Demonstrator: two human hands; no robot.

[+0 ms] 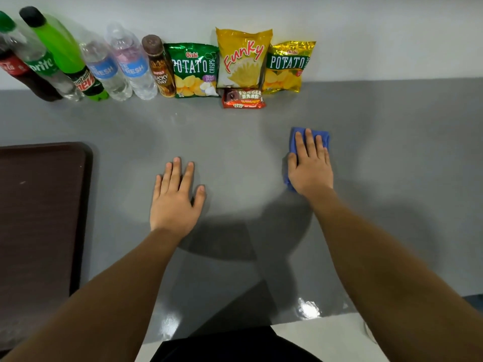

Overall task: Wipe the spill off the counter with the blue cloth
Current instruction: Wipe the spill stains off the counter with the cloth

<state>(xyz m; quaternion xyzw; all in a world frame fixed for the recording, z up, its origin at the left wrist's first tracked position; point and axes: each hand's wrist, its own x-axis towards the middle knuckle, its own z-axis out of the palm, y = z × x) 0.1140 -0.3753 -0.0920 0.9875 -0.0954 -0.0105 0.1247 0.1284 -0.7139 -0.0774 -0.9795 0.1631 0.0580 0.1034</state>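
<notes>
A folded blue cloth (322,136) lies on the grey counter (392,152), right of centre. My right hand (309,165) presses flat on top of it, fingers pointing away from me, and covers most of the cloth. My left hand (175,197) rests palm down on the bare counter at the centre, fingers slightly apart, holding nothing. I cannot make out a distinct spill; the counter surface between the hands only shows a soft glossy sheen.
Along the back wall stand several drink bottles (104,66) at the left, three chip bags (243,58) and a small snack pack (243,98). A dark brown tray (39,205) lies at the left edge. The counter's near edge (300,320) runs close to my body.
</notes>
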